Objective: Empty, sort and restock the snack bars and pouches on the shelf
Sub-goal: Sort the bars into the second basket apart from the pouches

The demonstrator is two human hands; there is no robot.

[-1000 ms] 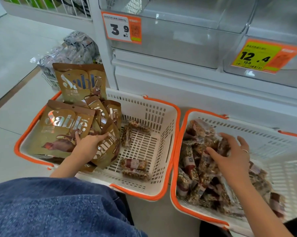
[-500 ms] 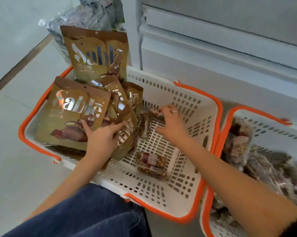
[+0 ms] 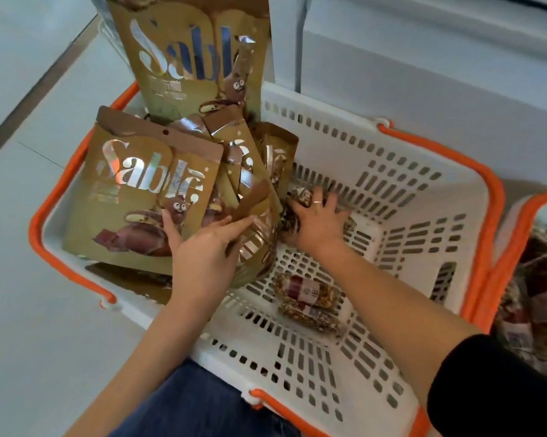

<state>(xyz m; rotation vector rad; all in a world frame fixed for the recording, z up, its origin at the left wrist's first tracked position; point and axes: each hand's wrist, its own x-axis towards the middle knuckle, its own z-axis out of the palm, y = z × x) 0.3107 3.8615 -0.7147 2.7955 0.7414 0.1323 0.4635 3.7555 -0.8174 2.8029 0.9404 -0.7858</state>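
Head view, looking down into a white basket with orange handles on the shop floor: the sorting step appears to be in hand, with stray bars being picked out from among the pouches. Left hand lies with fingers straight and spread against the gold pouches, which lean in a stack at the basket's left end, and holds them back. Right hand reaches across to the basket's far wall just beside the stack, fingers curled over a bar lying there; whether it has a firm grasp cannot be told. Two more bars lie side by side on the basket's floor, near its middle and untouched. A second basket of bars stands touching the first at its right side. Next move likely calls for lifting the bar clear without tipping the pouches, then carrying it over to that second basket
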